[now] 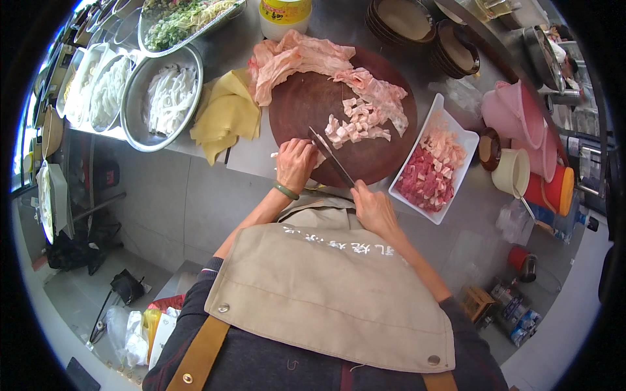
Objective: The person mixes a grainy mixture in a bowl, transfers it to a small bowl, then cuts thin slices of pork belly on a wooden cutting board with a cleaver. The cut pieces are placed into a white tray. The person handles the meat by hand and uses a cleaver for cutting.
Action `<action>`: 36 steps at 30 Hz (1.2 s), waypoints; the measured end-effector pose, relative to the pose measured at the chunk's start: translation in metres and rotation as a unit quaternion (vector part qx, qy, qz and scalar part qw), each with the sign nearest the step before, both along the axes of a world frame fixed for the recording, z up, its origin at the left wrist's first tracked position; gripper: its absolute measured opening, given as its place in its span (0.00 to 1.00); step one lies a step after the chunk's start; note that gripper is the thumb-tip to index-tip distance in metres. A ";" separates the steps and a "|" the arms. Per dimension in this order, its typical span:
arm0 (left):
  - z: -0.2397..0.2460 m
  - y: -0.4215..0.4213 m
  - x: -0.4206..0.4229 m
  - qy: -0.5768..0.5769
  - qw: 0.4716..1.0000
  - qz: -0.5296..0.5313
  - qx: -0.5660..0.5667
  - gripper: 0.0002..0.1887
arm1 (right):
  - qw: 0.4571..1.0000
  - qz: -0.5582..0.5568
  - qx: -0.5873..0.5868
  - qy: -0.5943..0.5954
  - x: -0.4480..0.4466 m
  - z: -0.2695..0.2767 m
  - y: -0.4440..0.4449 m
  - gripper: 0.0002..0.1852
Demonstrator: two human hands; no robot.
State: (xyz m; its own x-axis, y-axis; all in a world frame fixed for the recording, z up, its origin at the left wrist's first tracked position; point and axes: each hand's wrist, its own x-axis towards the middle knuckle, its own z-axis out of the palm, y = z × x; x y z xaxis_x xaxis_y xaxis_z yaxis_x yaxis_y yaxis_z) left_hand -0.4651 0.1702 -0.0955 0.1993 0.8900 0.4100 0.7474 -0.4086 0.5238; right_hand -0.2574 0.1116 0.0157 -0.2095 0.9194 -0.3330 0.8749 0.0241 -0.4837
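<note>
My right hand [374,209] grips the handle of a kitchen knife [331,157], whose blade slants up and left over a round brown chopping board [305,112]. Beside the blade, my left hand [296,161] presses on a pale piece of meat or fat [320,160], mostly hidden under the curled fingers. Small diced pale pieces [359,119] lie right of the blade. Along the far rim drape large sheets of pale pink fatty meat [298,54]. A white tray [396,190] to the right holds diced red meat [424,178] and pale diced fat [442,141].
Left of the board are a yellow cloth [227,115] and a steel bowl [125,93] of white strips. A basket [195,41] of chopped greens stands behind. Stacked bowls [403,19], a yellow-and-white tub [285,22] and pink buckets [513,110] stand at the back and right.
</note>
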 end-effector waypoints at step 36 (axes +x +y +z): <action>-0.007 0.016 0.023 -0.085 0.996 -0.015 -0.013 0.17 | 0.998 0.015 0.058 0.005 0.031 0.005 0.025 0.10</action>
State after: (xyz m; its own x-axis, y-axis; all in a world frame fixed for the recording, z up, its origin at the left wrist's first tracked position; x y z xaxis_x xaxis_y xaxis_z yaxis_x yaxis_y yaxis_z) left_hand -0.4424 0.1866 -0.1020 0.1551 0.8958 0.4165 0.6348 -0.4134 0.6527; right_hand -0.2263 0.1361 0.0211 -0.2400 0.9451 -0.2216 0.8680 0.1067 -0.4851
